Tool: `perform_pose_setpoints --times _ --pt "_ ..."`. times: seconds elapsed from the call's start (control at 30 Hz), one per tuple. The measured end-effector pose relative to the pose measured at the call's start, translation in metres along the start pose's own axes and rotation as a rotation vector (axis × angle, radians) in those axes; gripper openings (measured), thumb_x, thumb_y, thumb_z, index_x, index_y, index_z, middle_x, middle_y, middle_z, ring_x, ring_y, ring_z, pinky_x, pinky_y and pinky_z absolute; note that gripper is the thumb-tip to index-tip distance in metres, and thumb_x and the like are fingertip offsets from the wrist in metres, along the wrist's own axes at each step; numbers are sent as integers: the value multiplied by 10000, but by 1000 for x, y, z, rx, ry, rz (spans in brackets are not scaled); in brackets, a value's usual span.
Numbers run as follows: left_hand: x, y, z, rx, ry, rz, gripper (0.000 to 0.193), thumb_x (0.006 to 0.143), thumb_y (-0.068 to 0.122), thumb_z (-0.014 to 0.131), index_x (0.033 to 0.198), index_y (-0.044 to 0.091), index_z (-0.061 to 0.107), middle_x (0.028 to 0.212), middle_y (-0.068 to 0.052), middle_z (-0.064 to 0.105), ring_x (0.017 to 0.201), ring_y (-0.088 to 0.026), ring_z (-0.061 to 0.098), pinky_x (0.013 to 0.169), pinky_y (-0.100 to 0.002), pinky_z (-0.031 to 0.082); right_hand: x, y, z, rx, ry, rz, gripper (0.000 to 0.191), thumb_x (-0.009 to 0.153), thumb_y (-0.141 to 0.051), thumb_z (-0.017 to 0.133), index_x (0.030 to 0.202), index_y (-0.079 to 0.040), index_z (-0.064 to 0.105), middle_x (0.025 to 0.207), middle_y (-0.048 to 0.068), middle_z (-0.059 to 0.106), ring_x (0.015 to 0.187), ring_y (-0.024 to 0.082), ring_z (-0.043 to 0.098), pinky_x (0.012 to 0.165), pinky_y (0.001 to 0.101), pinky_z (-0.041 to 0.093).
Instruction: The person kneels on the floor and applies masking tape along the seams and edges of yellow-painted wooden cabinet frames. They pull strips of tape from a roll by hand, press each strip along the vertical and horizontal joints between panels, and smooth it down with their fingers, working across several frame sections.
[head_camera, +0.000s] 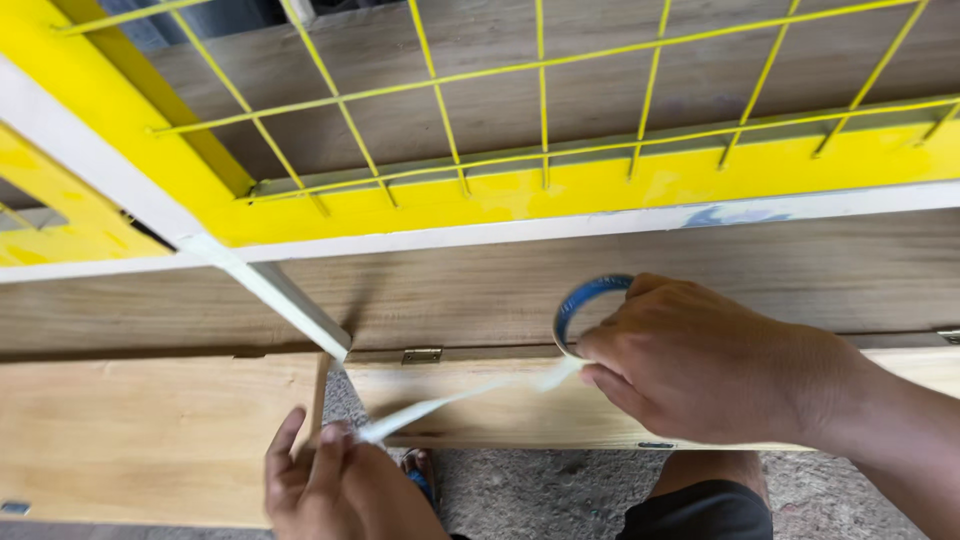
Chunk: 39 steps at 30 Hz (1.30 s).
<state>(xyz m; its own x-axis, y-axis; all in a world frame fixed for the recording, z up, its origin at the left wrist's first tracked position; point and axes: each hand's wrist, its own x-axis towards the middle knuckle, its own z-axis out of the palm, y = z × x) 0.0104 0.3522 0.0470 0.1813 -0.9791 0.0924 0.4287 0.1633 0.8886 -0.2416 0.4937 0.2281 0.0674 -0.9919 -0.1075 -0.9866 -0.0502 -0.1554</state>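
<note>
The right hand (700, 365) grips a tape roll (585, 305), fingers curled round its rim, just above a pale wooden panel (520, 405) with a small metal hinge (421, 355) on its top edge. A strip of tape (460, 395) runs down and left from the roll to the left hand (335, 480), which pinches the free end between fingertips close to the corner of a second panel (150, 430). The strip hangs in the air, a little twisted, touching nothing between the hands. Behind them stands a yellow frame (560, 195) with wire mesh (540, 90) and a white-edged bar (270, 290) slanting down toward the gap between the panels.

From where I stand, the risk is in that twist: if the strip slackens it could fold and stick to itself, or land crooked on the wood. A hard pull might snap it or tear it off the left fingertips.
</note>
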Motion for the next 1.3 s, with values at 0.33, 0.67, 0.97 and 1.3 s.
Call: perform_pose_setpoints --times 0.33,0.67,0.97,1.3 --pt "-75 4 55 548 -796 638 564 902 165 770 1388 -36 569 1296 -267 684 1215 -361 663 981 -456 556 -1 -29 -16 -129 -311 164 230 976 -159 567 781 -61 637 622 88 667 652 241 717 781 425 566" --pt "-75 11 108 559 -965 -8 187 909 140 726 1077 56 720 1009 -78 792 960 -173 793 784 -332 659 -10 -25 -2 -250 -254 179 246 995 -190 593 803 -53 664 635 120 677 653 265 721 814 450 547" --pt "-69 -15 100 397 -1109 130 49 918 124 755 951 103 785 882 -50 798 838 -141 766 751 -299 632 -17 -11 27 -252 -190 83 293 1018 -302 619 831 -85 685 664 80 691 655 255 695 893 444 523" --pt "-23 -85 74 254 -868 -331 110 965 79 705 1000 30 797 879 -88 788 799 -150 689 752 -292 596 -60 41 136 -277 479 -99 135 904 -155 668 983 -84 753 758 79 709 734 215 677 1080 511 447"
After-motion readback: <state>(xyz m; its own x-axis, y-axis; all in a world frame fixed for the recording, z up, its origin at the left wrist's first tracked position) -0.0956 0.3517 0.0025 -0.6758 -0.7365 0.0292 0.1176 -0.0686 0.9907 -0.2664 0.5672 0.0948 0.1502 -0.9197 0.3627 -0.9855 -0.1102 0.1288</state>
